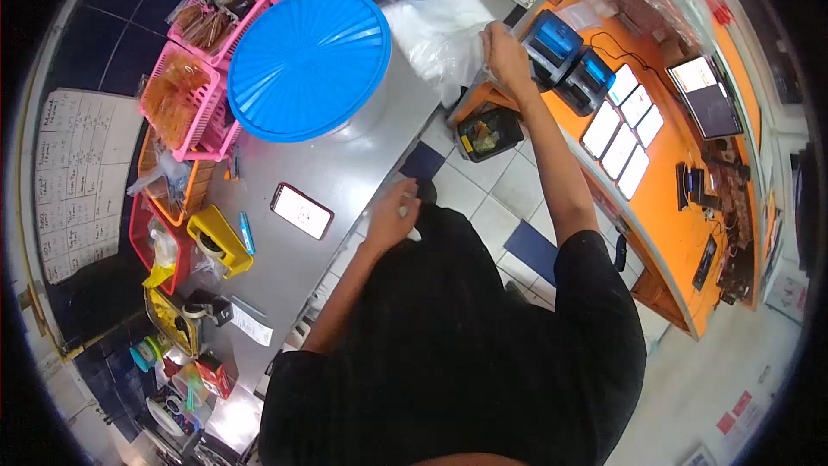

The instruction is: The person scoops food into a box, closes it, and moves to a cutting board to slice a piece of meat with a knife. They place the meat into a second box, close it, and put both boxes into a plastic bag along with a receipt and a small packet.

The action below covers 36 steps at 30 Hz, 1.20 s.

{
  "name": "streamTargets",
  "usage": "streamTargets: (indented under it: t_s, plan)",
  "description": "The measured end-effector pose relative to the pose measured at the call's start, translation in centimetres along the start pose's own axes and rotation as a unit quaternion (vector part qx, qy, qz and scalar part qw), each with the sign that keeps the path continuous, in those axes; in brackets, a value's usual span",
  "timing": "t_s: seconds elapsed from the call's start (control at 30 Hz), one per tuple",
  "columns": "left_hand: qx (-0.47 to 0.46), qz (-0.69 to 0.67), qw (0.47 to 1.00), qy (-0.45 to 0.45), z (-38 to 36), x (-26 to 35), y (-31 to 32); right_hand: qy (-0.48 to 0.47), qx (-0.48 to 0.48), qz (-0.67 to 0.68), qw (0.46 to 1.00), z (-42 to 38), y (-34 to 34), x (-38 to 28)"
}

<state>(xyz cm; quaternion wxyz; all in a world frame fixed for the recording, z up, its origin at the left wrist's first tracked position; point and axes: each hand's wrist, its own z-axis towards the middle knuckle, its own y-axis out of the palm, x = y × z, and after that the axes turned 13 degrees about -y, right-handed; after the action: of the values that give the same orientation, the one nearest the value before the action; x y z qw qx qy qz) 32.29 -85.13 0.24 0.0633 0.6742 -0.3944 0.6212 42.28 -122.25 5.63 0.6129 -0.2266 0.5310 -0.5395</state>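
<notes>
My right hand [504, 53] is stretched forward with its fingers closed on a clear plastic bag [461, 53], beside the blue-and-black devices on the orange counter. My left hand [395, 216] is near my body at the edge of the steel table [345, 174]. Its fingers are curled, and a small white bit shows at them that I cannot make out. Left of that hand, a phone [302, 210] with a lit white screen lies on the table. Beyond it stands a large round tub with a ribbed blue lid [310, 65].
Pink baskets [191, 103] of packed goods and a yellow tape dispenser [219, 242] line the left side. On the right, an orange counter [664, 177] holds several lit phones and a tablet [703, 95]. A black bin [489, 133] stands on the tiled floor between.
</notes>
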Motion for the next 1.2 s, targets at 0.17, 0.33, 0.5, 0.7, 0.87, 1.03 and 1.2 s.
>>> streamTargets:
  t_s: [0.17,0.33,0.5,0.7,0.87,1.03,1.2]
  plan:
    - [-0.105,-0.065,0.990,-0.070,1.0,0.3,1.2,-0.046,0.079,-0.029,0.995,-1.1,-1.7,-2.4]
    - [-0.119,-0.181,0.973,-0.081,2.8,3.0,2.2,-0.106,0.210,-0.010,0.972,-2.6,-7.2,-7.7]
    - [-0.176,-0.417,0.891,-0.016,4.0,9.2,1.8,-0.074,0.116,0.105,0.985,-7.8,-10.6,-12.6]
    - [-0.020,-0.437,0.876,-0.201,6.6,13.7,4.0,-0.034,-0.043,0.312,0.949,-13.9,-10.0,-10.1]
    - [-0.006,-0.333,0.932,-0.142,7.9,13.4,5.4,-0.022,-0.042,0.403,0.914,-13.5,-10.1,-5.9]
    - [0.053,-0.258,0.964,-0.040,9.2,18.5,5.4,-0.022,-0.056,0.500,0.864,-12.1,-10.1,-4.6]
    - [0.090,-0.246,0.965,-0.017,12.2,20.5,4.0,0.040,-0.024,0.597,0.801,-10.2,-10.0,-2.4]
